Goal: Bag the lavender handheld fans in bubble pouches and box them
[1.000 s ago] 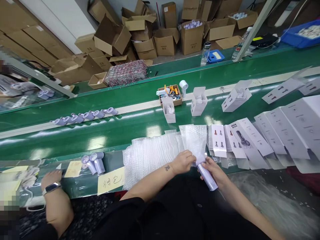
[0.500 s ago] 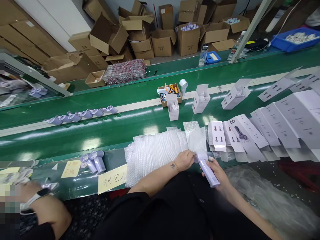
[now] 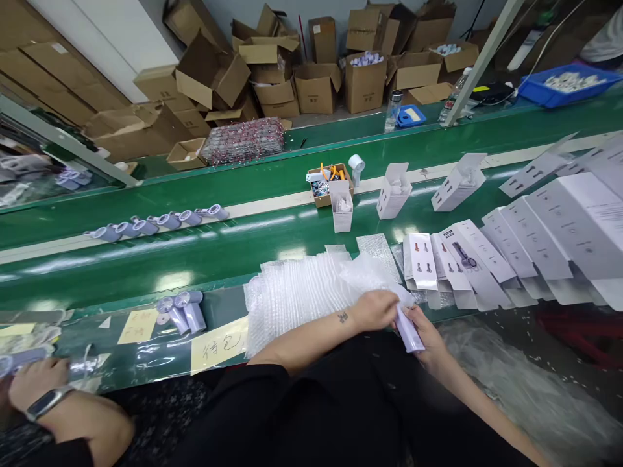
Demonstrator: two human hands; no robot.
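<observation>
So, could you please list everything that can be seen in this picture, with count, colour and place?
handheld fan: one, lilac, held by both hands, head inside a bubble bag
bubble bags: a stack, clear, near table edge
spare fans: two, lilac, left of the paper label
fans on belt: a row, lilac, far left
open small boxes: about three, white, on the green belt
flat cartons: many, white, fanned out at right
parts box: one, brown, mid belt
cardboard boxes: many, brown, behind the belt
co-worker's hand: one, wearing a watch, lower left
left hand: on the bag
right hand: grips the fan handle
</observation>
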